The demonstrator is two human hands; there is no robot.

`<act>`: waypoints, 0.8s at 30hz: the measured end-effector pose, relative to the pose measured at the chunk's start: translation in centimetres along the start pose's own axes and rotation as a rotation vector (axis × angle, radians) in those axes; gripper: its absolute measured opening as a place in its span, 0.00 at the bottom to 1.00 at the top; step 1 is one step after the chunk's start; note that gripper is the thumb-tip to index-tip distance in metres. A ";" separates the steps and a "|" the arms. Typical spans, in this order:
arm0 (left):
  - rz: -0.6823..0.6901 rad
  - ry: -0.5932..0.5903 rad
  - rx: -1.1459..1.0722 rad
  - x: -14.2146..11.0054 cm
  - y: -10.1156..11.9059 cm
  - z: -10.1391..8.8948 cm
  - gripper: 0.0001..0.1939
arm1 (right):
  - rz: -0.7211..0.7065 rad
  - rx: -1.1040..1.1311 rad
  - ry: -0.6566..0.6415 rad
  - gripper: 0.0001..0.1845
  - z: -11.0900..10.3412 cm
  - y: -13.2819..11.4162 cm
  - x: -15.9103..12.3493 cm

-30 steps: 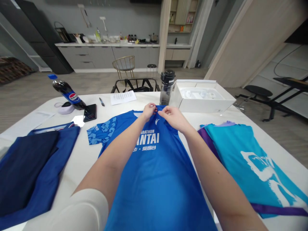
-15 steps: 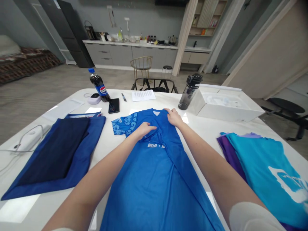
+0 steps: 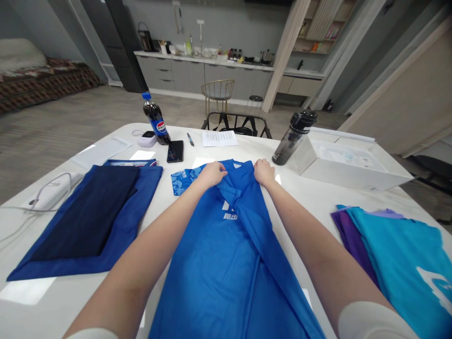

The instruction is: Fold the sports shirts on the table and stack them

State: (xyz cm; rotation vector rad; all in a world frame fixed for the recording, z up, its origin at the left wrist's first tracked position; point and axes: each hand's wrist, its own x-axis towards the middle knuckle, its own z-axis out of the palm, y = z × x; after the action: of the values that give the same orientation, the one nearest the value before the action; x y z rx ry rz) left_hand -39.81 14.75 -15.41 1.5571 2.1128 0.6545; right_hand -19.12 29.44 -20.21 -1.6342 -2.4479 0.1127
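A bright blue sports shirt (image 3: 226,263) with white lettering lies lengthwise on the white table (image 3: 310,197) in front of me. Its right side is folded over toward the middle. My left hand (image 3: 212,173) is closed on the cloth near the collar, beside the patterned left sleeve (image 3: 181,178). My right hand (image 3: 264,171) grips the far right corner of the folded edge. Both forearms stretch over the shirt.
Dark blue folded garments (image 3: 88,216) lie at the left, turquoise and purple shirts (image 3: 395,254) at the right. Beyond the shirt stand a cola bottle (image 3: 156,123), a phone (image 3: 175,151), a pen, a paper sheet (image 3: 219,138), a dark water bottle (image 3: 294,137) and an open white box (image 3: 349,160).
The shirt's right side has been folded inward, covering most of the lettering. My left hand went from the collar down onto the chest and back up. The view has swung left.
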 end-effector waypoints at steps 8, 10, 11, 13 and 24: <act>0.085 0.155 0.277 -2.8 -4.7 2.1 0.18 | 0.073 0.204 0.053 0.22 0.3 -0.4 -3.0; 0.291 0.171 0.321 -4.3 -4.5 2.5 0.20 | -0.045 0.221 0.053 0.18 0.0 -0.4 -4.5; 0.394 0.119 0.329 -5.0 -4.3 2.6 0.20 | -0.118 0.243 0.040 0.16 -0.3 -0.5 -5.4; 0.534 -0.034 0.324 -6.2 -3.8 2.7 0.20 | -0.266 0.308 -0.018 0.13 -0.8 -0.5 -7.8; 0.520 0.103 0.658 -11.8 -3.2 1.8 0.15 | -0.485 0.146 -0.187 0.15 -5.9 -0.8 -27.0</act>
State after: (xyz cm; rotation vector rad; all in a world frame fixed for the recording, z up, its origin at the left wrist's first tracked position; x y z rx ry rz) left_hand -37.88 2.88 -18.00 2.5244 2.1195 0.1809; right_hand -8.67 4.02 -17.53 -0.9754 -2.8207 0.3730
